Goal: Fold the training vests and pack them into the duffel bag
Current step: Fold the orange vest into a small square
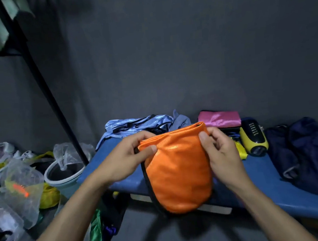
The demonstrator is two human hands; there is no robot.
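An orange training vest (177,168) with black trim hangs folded in front of me, above the front edge of a blue bench (276,192). My left hand (130,159) pinches its upper left corner. My right hand (220,151) grips its upper right edge. A crumpled light blue vest (135,125) lies at the back of the bench, and a folded pink vest (219,118) sits to its right. A dark navy fabric heap (307,153), possibly the duffel bag, rests at the right end of the bench.
A yellow and black object (254,139) lies beside the pink vest. A pale bucket (63,175) and several clear plastic bags (19,186) crowd the floor at left. A black pole (41,80) slants up the grey wall. Green fabric (96,227) hangs below the bench.
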